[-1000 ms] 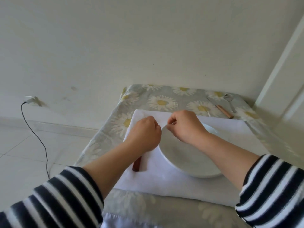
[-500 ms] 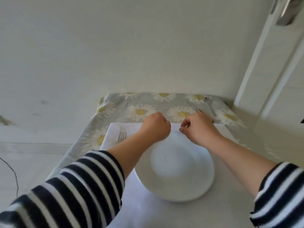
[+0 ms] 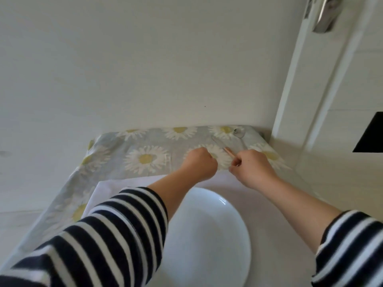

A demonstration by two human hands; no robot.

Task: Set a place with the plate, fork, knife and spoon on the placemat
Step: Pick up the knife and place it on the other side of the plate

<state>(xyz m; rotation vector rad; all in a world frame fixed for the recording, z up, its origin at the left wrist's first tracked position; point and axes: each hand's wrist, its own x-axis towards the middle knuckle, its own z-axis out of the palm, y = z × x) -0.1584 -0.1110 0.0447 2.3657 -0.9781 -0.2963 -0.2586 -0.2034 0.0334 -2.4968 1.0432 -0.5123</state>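
Now your right hand (image 3: pixel 251 170) pinches the knife (image 3: pixel 224 148) by its wooden handle, left hand (image 3: pixel 200 163) clenched empty beside it: light, rigid, slim, likely slippery.

Long sleeves (image 3: pixel 107 230) with bold navy-and-white horizontal stripes are worn on both arms, pushed up to leave the forearms bare, the right sleeve (image 3: pixel 350 253) being seen at the lower right of the frame.
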